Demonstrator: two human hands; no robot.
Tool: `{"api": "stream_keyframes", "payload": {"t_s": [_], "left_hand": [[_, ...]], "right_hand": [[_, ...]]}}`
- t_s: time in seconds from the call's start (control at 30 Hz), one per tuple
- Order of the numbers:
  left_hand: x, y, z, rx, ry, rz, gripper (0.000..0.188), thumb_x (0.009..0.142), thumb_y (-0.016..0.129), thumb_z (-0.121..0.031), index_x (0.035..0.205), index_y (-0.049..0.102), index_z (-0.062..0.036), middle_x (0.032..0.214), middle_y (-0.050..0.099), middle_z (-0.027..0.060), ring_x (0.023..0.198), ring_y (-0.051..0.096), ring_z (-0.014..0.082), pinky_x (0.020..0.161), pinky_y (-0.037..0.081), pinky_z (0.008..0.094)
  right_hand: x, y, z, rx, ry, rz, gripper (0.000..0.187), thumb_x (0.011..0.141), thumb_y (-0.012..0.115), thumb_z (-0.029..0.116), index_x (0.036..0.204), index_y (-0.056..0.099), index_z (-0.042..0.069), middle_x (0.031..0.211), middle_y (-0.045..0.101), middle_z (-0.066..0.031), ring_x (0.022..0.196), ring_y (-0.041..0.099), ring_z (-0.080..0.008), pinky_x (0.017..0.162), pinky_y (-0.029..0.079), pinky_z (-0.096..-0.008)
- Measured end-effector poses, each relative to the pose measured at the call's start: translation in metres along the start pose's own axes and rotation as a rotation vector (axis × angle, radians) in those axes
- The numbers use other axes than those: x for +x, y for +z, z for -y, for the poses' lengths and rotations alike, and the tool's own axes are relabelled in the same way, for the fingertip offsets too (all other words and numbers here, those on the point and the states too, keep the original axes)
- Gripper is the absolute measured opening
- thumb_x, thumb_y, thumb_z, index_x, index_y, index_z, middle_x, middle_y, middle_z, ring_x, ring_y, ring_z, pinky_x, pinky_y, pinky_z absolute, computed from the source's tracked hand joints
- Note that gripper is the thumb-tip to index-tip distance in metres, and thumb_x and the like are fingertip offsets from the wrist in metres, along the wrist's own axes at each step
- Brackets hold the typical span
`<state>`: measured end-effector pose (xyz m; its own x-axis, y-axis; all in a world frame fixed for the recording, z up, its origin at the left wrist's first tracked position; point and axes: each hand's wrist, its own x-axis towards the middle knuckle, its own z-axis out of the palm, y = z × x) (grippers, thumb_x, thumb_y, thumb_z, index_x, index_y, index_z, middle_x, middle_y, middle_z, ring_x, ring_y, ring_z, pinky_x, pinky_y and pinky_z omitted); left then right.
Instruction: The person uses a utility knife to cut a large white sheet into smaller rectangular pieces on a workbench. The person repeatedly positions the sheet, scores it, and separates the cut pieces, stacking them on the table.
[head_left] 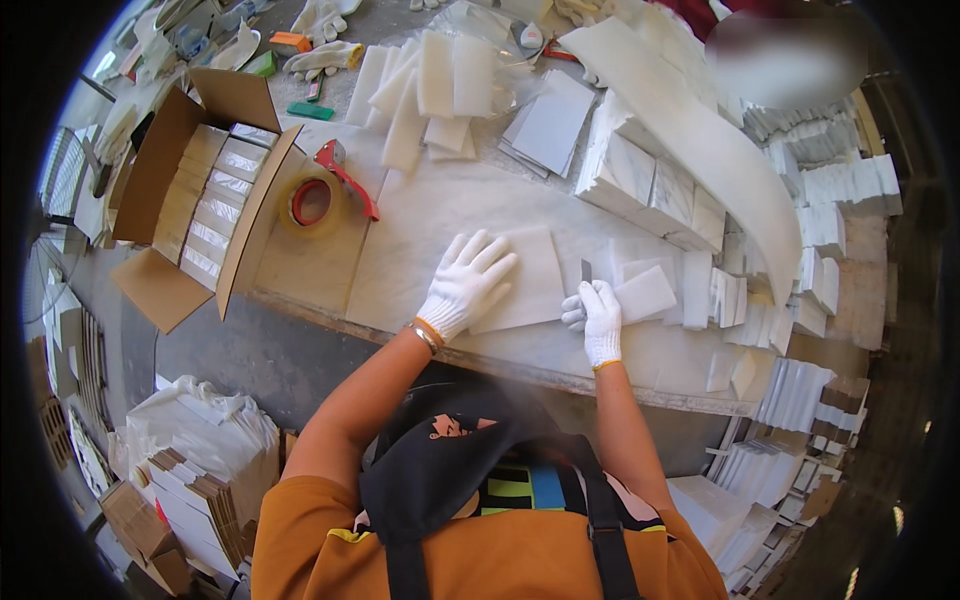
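My left hand (466, 282), in a white knit glove, lies flat with fingers spread on the left part of a thin white sheet (535, 275), which looks like packing foam. My right hand (597, 310), gloved the same way, is closed around a small flat grey blade (587, 270) that points away from me. Just beyond the sheet's right edge, my right hand is beside smaller white foam pieces (645, 292). How the blade is gripped is partly hidden by the fingers.
An open cardboard box (262, 195) packed with wrapped blocks stands left, beside a red tape dispenser (330, 190). White foam strips (455, 75) lie at the back. Stacked marble tiles (650, 190) and a long curling foam sheet (700, 150) line the right.
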<state>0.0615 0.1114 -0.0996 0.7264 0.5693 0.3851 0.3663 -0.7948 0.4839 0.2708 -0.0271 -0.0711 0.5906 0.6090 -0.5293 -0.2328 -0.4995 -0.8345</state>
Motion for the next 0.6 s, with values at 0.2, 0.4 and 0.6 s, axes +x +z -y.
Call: {"api": "stream_keyframes", "payload": {"t_s": [0.2,0.4,0.6], "left_hand": [[0.002,-0.004,-0.003,-0.016,-0.025,0.003,0.040,0.081,0.067,-0.026,0.119,0.061,-0.0149,0.132,0.055,0.0088,0.126,0.048,0.0349,0.108,0.034,0.0509],[-0.001,0.000,-0.002,-0.023,-0.036,-0.003,0.043,0.079,0.069,-0.026,0.119,0.061,-0.0142,0.132,0.055,0.0085,0.127,0.047,0.0339,0.108,0.033,0.0499],[0.000,0.002,0.000,-0.034,-0.036,-0.013,0.044,0.077,0.071,-0.026,0.118,0.062,-0.0133,0.132,0.055,0.0081,0.125,0.048,0.0327,0.107,0.034,0.0497]], "right_hand": [[0.001,-0.003,0.023,-0.250,-0.133,0.028,0.017,0.097,0.053,0.024,0.094,0.055,0.007,0.069,0.062,-0.0057,0.052,0.056,-0.0107,0.048,0.043,-0.0243],[0.011,0.035,0.050,-0.899,-0.373,-0.059,0.023,0.095,0.052,0.034,0.096,0.056,0.011,0.074,0.067,-0.0146,0.064,0.065,-0.0306,0.059,0.049,-0.0439],[0.014,0.063,0.065,-1.192,-0.406,-0.009,0.028,0.094,0.048,0.038,0.099,0.056,0.012,0.080,0.068,-0.0201,0.077,0.066,-0.0410,0.068,0.049,-0.0541]]}}
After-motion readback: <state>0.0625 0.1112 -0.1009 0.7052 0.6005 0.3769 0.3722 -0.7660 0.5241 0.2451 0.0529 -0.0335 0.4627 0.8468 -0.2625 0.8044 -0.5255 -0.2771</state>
